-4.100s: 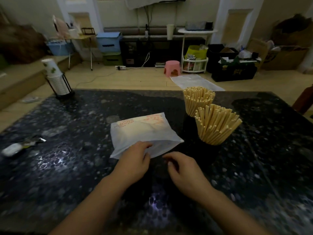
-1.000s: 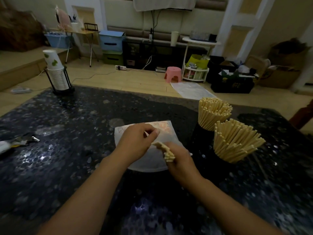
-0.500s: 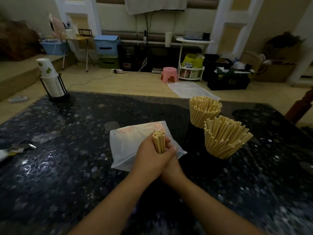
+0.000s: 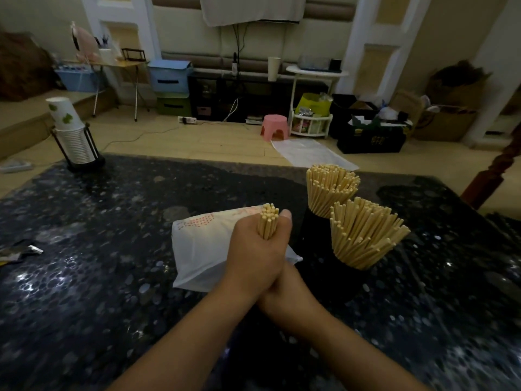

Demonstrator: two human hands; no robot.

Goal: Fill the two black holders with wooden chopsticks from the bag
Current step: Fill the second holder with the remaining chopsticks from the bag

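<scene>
Fingers of the left hand (image 4: 253,249) curl tight round a small upright bundle of pale wooden chopsticks (image 4: 268,224), tips showing above the fist, probably to square the ends before loading. The right hand (image 4: 284,294) sits beneath and behind it, mostly hidden; whether its fingers grip the bundle's lower end cannot be told. Directly behind the knuckles lies the white plastic bag with red print (image 4: 203,249), flat on the dark speckled stone counter (image 4: 112,277), its mouth turned toward the hands; any sticks left inside cannot be seen. Just right of the thumb stand the two black holders, touching or nearly so: the nearer holder (image 4: 363,235) fans its sticks outward and looks crammed, and the farther holder (image 4: 329,190) stands equally packed. Judged from that, the job is near its end, and squeezing this bundle in may take some wedging. Far left of the fingers, a wire rack of white paper cups (image 4: 73,136) stands at the counter's edge.
</scene>
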